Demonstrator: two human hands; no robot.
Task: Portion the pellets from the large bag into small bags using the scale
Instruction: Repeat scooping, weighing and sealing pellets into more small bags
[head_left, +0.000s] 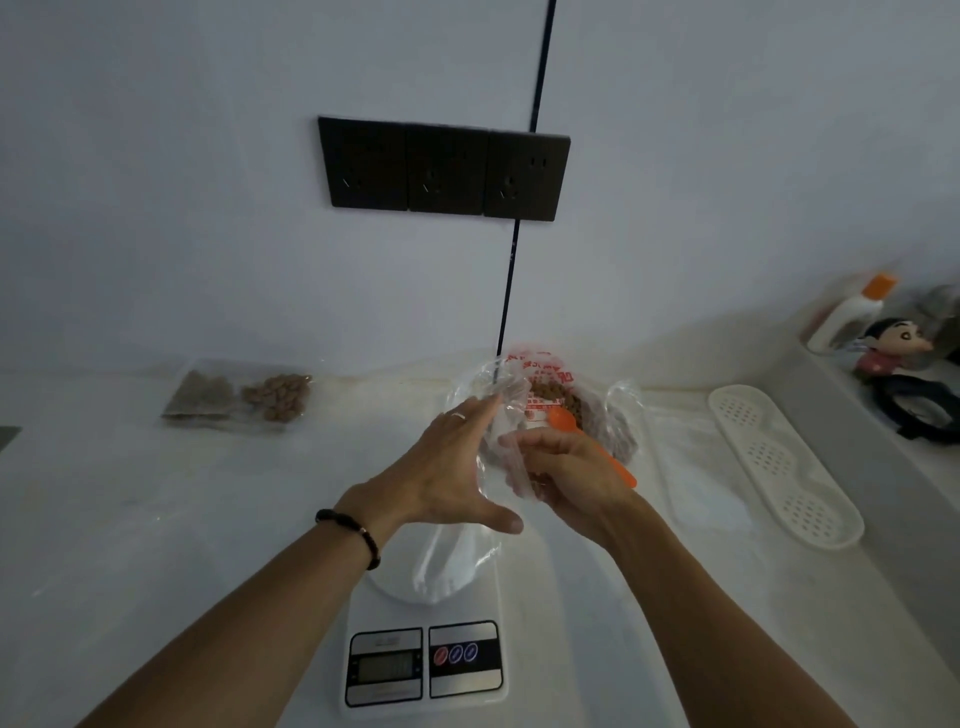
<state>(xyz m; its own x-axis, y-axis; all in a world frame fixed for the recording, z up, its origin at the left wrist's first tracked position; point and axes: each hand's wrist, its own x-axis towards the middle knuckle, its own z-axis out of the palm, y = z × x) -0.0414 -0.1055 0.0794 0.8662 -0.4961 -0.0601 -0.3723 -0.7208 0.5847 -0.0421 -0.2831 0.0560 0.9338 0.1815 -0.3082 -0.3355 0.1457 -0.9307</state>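
Right hand grips orange spoon, small bag; left hand flat.

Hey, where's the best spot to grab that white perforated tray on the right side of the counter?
Probably take the white tray across its narrow width near the middle, coming down from above. It lies flat, long and slim with a raised rim, and the wall ledge crowds its far side, so a top approach looks least obstructed.

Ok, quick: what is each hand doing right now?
Left hand: open, fingers straight, against the small clear bag over the scale.
Right hand: curled round the orange spoon, also pinching the bag's edge.
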